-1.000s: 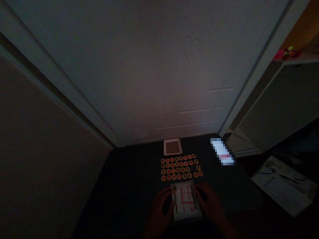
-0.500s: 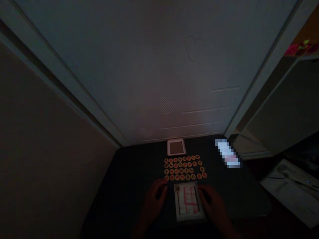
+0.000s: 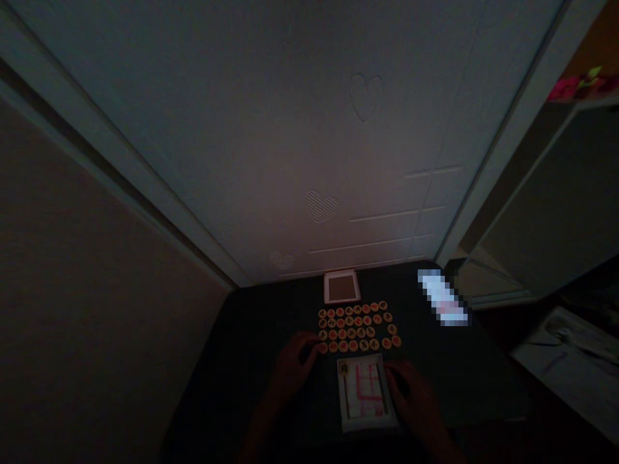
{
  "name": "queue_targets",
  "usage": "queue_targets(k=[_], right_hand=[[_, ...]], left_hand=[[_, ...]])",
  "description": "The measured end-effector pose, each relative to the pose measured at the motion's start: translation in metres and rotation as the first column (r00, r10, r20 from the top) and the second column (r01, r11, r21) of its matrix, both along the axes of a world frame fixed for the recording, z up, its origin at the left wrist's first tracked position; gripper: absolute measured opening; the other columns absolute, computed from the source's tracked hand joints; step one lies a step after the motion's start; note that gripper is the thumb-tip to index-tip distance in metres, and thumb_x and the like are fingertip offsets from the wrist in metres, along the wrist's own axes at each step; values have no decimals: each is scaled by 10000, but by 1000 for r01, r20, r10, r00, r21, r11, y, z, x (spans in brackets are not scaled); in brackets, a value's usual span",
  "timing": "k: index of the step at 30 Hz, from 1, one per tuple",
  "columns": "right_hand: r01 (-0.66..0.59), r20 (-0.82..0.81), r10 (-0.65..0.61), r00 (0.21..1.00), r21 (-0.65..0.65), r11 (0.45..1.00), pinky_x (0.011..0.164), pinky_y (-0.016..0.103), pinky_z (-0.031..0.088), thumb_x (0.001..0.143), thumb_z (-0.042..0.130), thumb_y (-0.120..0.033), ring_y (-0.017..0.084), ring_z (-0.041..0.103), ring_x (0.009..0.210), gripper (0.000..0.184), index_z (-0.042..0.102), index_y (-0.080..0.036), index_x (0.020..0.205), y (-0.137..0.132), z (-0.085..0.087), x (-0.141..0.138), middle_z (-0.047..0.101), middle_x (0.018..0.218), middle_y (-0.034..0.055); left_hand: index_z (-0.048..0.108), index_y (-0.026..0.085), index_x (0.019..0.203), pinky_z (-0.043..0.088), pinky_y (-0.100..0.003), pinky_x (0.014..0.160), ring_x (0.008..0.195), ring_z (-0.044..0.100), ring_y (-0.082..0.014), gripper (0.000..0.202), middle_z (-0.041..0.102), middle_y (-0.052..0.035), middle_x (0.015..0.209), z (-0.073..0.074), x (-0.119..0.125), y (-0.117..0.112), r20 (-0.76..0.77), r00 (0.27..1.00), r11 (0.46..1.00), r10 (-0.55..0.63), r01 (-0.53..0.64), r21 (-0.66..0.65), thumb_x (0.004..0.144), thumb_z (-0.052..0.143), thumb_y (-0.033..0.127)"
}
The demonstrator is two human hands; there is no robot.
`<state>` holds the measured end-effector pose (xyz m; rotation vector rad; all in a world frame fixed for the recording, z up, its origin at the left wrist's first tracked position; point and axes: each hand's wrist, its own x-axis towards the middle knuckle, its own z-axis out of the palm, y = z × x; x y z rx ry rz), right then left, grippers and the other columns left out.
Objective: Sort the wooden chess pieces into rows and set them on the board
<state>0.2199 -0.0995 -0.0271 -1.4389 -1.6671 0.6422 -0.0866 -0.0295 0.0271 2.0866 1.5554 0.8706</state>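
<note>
Several round wooden Chinese chess pieces (image 3: 358, 321), with red or dark characters, lie in rows on a dark table. My left hand (image 3: 293, 364) is at the rows' left end, thumb and index finger curved and apart, their tips against the leftmost pieces of the two near rows. Below the rows lies a shallow white box (image 3: 344, 419) with a white and pink sheet (image 3: 368, 386) inside. One chess piece (image 3: 343, 368) sits in its upper left corner. My right hand (image 3: 406, 386) grips the box's right edge; its lower fingers are in shadow.
A white-framed tray or lid (image 3: 342, 271) with a brown inside stands behind the rows. At the table's (image 3: 464, 374) back right is a bright pixelated object (image 3: 442, 298). A white panel with raised hearts (image 3: 290, 129) rises behind the table.
My left hand has shifted slightly left and up, its fingertips now against the leftmost pieces. My right hand stays at the box's right edge. The view has tilted a little.
</note>
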Motion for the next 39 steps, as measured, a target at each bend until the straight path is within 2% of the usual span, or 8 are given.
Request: queue_targets(k=[4, 8, 17, 24, 29, 33, 39], right_hand=[[3, 5, -3, 1000, 5, 1000, 814, 330, 594, 993, 495, -384, 226, 729, 902, 279, 728, -243, 1055, 0, 1, -1, 758, 982, 74], [30, 5, -31, 1000, 37, 999, 808, 317, 598, 987, 519, -376, 218, 737, 890, 260, 735, -242, 1043, 1, 2, -1, 764, 971, 66], [17, 6, -17, 1000, 16, 1000, 801, 295, 598, 998, 514, -359, 204, 741, 886, 255, 734, -244, 1054, 0, 4, -1, 765, 968, 57], [22, -3, -22, 1000, 8, 1000, 804, 307, 598, 1005, 499, -375, 215, 740, 887, 278, 729, -236, 1075, 0, -2, -1, 766, 974, 73], [29, 1, -29, 1000, -7, 1000, 793, 296, 594, 1005, 499, -374, 203, 738, 874, 271, 735, -248, 1048, -1, 1, -1, 764, 954, 53], [46, -6, -46, 999, -14, 999, 791, 288, 593, 1000, 506, -386, 201, 739, 876, 274, 738, -244, 1035, -1, 3, -1, 766, 959, 52], [51, -12, -52, 999, -45, 998, 795, 293, 593, 1003, 498, -419, 208, 740, 873, 306, 744, -239, 1031, -1, 6, 0, 771, 965, 65]], left_hand=[[680, 263, 1093, 562, -414, 966, 1063, 685, -219, 174, 710, -53, 1134, -5, -4, 6, -19, 1000, 1000, -8, 7, -23, 958, 575, 296], [681, 258, 1076, 559, -407, 969, 1059, 684, -216, 157, 710, -49, 1126, -7, -2, 13, -20, 1000, 1000, -20, 20, 7, 954, 586, 286], [676, 261, 1115, 551, -407, 968, 1076, 667, -218, 185, 697, -55, 1143, -2, 2, 32, -27, 998, 998, -57, 58, 35, 952, 600, 304], [678, 266, 1097, 547, -392, 965, 1073, 666, -210, 171, 702, -44, 1137, 1, 6, 37, -24, 996, 996, -84, 84, 37, 946, 598, 281], [687, 260, 1080, 547, -397, 961, 1059, 670, -214, 166, 709, -48, 1118, 2, 10, 40, -15, 998, 997, -65, 66, 43, 941, 597, 271], [691, 262, 1076, 543, -399, 961, 1066, 662, -219, 163, 707, -51, 1117, 7, 20, 39, -19, 996, 997, -82, 82, 7, 940, 601, 270], [707, 278, 1101, 513, -392, 1014, 1122, 645, -215, 189, 713, -42, 1162, 18, 51, 42, -5, 979, 978, -205, 205, -26, 934, 617, 273]])
